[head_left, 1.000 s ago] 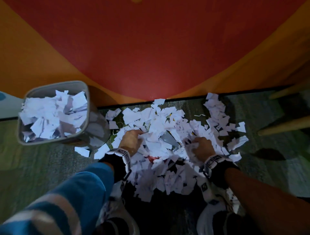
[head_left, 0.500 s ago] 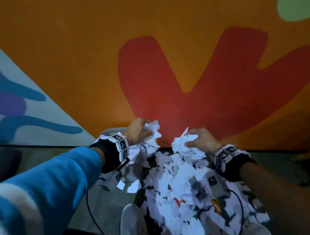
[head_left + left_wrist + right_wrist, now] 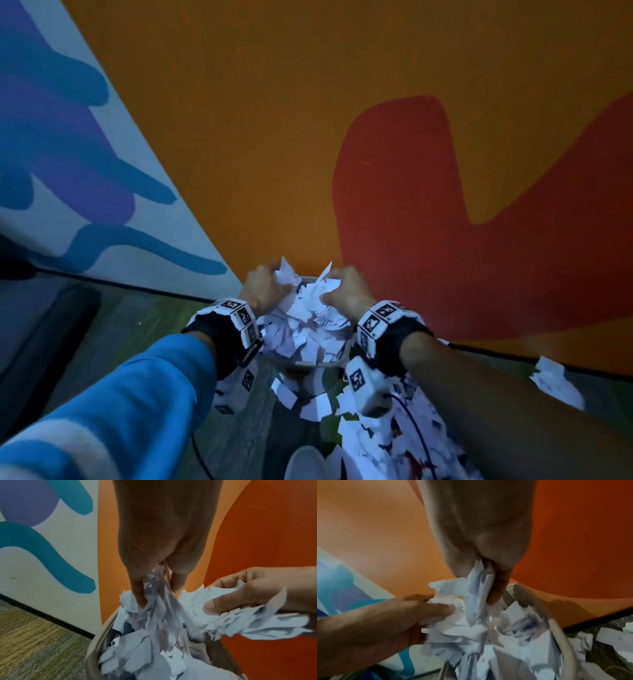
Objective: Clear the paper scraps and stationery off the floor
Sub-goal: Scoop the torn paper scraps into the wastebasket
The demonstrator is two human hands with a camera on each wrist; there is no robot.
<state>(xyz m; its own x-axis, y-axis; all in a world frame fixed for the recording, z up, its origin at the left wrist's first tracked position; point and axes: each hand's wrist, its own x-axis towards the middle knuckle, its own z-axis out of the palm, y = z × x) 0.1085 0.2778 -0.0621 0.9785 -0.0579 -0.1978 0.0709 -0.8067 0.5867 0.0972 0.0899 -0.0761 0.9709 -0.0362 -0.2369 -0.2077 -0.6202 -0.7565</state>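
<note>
Both hands hover over a grey waste bin (image 3: 310,365) heaped with white paper scraps (image 3: 305,337). My left hand (image 3: 269,287) grips a bunch of scraps just above the heap; in the left wrist view, blurred scraps (image 3: 159,605) trail from its fingers (image 3: 139,595) down to the bin (image 3: 96,642). My right hand (image 3: 342,291) holds another wad close beside it, and in the right wrist view its fingers (image 3: 498,588) pinch folded scraps (image 3: 479,586). More scraps (image 3: 397,442) cover the floor below my right forearm. No stationery is recognisable.
The bin stands against an orange and red painted wall (image 3: 308,137) with a black skirting line (image 3: 113,286). Green-grey carpet (image 3: 130,329) lies to the left. A white shoe (image 3: 305,462) is at the bottom edge. Loose scraps (image 3: 555,380) lie by the wall at right.
Both hands lifted handfuls of scraps off the floor pile and carried them left and up over the bin. My view swung up from the floor to the wall.
</note>
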